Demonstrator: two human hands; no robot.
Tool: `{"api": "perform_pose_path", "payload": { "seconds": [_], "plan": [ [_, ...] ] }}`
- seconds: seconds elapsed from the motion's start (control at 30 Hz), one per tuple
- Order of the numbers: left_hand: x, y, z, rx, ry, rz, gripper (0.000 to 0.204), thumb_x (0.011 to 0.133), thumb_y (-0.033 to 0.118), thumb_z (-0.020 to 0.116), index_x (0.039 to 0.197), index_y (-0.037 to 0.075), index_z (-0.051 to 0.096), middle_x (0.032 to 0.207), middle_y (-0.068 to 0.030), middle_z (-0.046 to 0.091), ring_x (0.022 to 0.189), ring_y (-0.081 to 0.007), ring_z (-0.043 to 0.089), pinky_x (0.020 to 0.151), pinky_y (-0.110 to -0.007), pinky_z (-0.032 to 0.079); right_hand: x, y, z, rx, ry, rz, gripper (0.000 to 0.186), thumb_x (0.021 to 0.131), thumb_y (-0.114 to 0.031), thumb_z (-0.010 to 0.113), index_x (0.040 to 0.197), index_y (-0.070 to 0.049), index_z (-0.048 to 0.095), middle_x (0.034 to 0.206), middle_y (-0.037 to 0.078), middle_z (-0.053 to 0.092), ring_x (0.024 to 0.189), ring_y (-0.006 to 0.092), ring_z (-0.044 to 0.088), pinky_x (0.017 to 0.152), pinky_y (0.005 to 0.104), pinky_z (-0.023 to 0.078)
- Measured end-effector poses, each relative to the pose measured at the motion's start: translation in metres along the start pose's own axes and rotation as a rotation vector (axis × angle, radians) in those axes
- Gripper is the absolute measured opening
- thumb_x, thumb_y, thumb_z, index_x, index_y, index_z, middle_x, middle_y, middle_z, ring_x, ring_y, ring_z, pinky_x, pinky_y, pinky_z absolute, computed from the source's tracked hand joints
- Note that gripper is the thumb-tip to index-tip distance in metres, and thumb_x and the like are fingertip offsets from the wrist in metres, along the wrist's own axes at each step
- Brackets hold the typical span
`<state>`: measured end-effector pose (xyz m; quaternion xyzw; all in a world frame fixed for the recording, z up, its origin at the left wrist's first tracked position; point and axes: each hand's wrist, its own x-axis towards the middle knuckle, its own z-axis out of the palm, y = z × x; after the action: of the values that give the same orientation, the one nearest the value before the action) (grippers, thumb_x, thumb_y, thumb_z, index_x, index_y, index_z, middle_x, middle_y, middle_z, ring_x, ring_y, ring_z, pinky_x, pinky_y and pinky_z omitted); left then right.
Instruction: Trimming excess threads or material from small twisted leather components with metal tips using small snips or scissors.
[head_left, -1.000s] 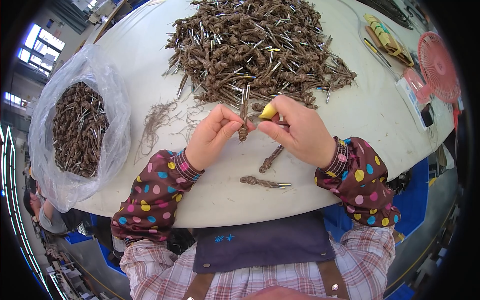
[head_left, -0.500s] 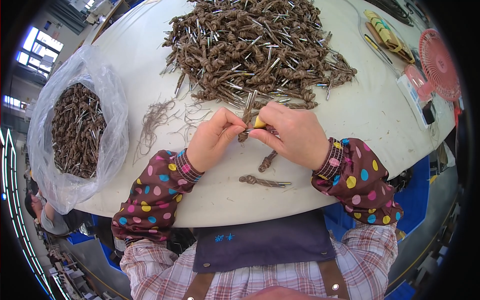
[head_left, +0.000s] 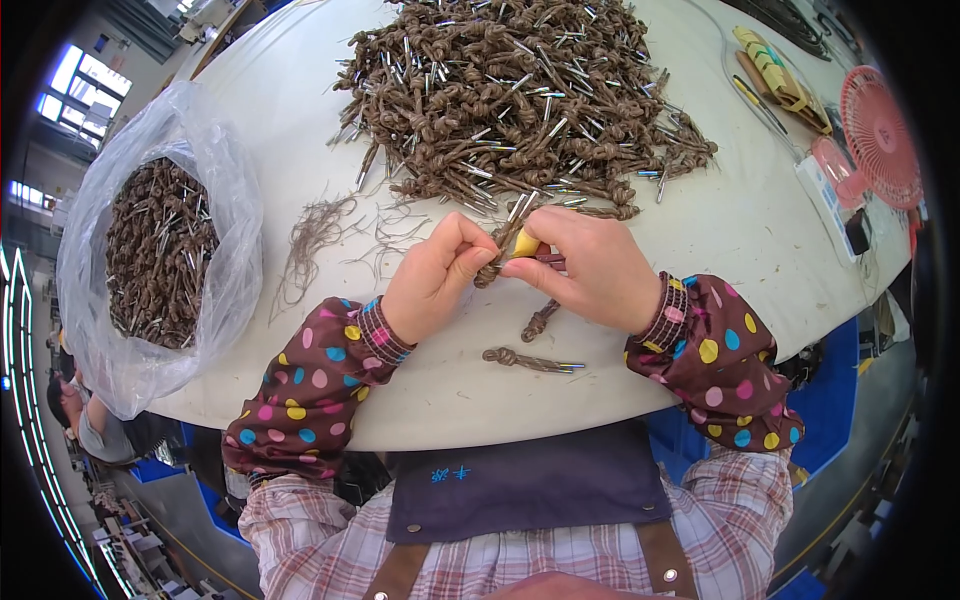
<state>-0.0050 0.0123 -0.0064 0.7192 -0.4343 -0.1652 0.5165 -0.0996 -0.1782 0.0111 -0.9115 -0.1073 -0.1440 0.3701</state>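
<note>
**Much cord still waits; one piece is in the hands**

Far to the left of the hands, at the table's (head_left: 300,110) edge, a clear plastic bag (head_left: 150,250) is about half full of brown knotted cord pieces with metal tips; I judge these to be the finished ones. Between the bag and the hands lie loose brown fibre scraps (head_left: 320,235), probably trimmings.

The left hand (head_left: 435,285) has its fingers (head_left: 470,255) closed narrowly on the knotted cord piece (head_left: 500,250) being worked on, which stands just above the table, in front of the person. The right hand (head_left: 585,265) meets it from the other side; its fingers hold a small yellow tool (head_left: 526,244) against the same piece.

Just below the hands, two more cord pieces (head_left: 530,358) lie apart on the table. Behind the hands, a large heap of cord pieces (head_left: 520,100) covers the middle of the table. Judging from its size, most of the work remains.

Far right of the hands stands a pink fan (head_left: 880,135).
</note>
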Motion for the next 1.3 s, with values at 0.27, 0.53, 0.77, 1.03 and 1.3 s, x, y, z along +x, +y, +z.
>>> {"api": "perform_pose_path", "payload": {
  "seconds": [0.27, 0.53, 0.77, 1.03, 1.3],
  "plan": [
    [0.000, -0.003, 0.000, -0.017, -0.007, -0.043, 0.008, 0.095, 0.010, 0.052, 0.097, 0.002, 0.050, 0.078, -0.0067, 0.059, 0.069, -0.0142, 0.056, 0.065, -0.026, 0.046, -0.002, -0.003, 0.002, -0.064, 0.036, 0.001, 0.026, 0.082, -0.026, 0.070, 0.081, -0.003, 0.056, 0.073, 0.008, 0.056, 0.060, 0.0222, 0.059, 0.054, 0.0305, 0.046],
    [-0.001, 0.000, 0.001, 0.004, 0.026, -0.015, 0.008, 0.095, 0.009, 0.053, 0.097, 0.002, 0.050, 0.081, -0.0073, 0.060, 0.070, -0.0145, 0.057, 0.065, -0.026, 0.046, -0.001, -0.003, 0.001, 0.014, 0.020, 0.064, 0.028, 0.083, -0.027, 0.068, 0.080, -0.003, 0.055, 0.073, 0.009, 0.056, 0.062, 0.0236, 0.060, 0.055, 0.0310, 0.046],
    [-0.001, 0.006, 0.001, 0.097, 0.010, -0.014, 0.008, 0.095, 0.008, 0.052, 0.097, 0.001, 0.051, 0.079, -0.0080, 0.060, 0.068, -0.0150, 0.058, 0.065, -0.026, 0.047, -0.003, -0.004, 0.003, -0.034, 0.019, 0.058, 0.027, 0.083, -0.027, 0.068, 0.081, -0.004, 0.056, 0.072, 0.008, 0.056, 0.061, 0.0242, 0.059, 0.055, 0.0317, 0.045],
    [0.002, 0.001, 0.001, -0.151, -0.016, -0.079, 0.010, 0.099, 0.013, 0.045, 0.098, 0.003, 0.046, 0.081, -0.0053, 0.061, 0.074, -0.0089, 0.057, 0.067, -0.023, 0.045, 0.002, -0.001, -0.014, 0.063, 0.129, 0.050, 0.028, 0.079, -0.027, 0.072, 0.089, -0.004, 0.058, 0.076, 0.007, 0.055, 0.064, 0.0193, 0.057, 0.055, 0.0300, 0.044],
    [0.006, 0.002, -0.006, -0.391, -0.135, -0.130, 0.012, 0.101, 0.015, 0.041, 0.102, 0.004, 0.044, 0.086, -0.0054, 0.061, 0.078, -0.0086, 0.056, 0.073, -0.022, 0.044, 0.009, 0.013, -0.012, 0.333, -0.012, 0.204, 0.022, 0.079, -0.013, 0.074, 0.093, -0.003, 0.060, 0.066, -0.006, 0.043, 0.058, 0.0036, 0.033, 0.051, 0.0207, 0.029]
  ]
}}
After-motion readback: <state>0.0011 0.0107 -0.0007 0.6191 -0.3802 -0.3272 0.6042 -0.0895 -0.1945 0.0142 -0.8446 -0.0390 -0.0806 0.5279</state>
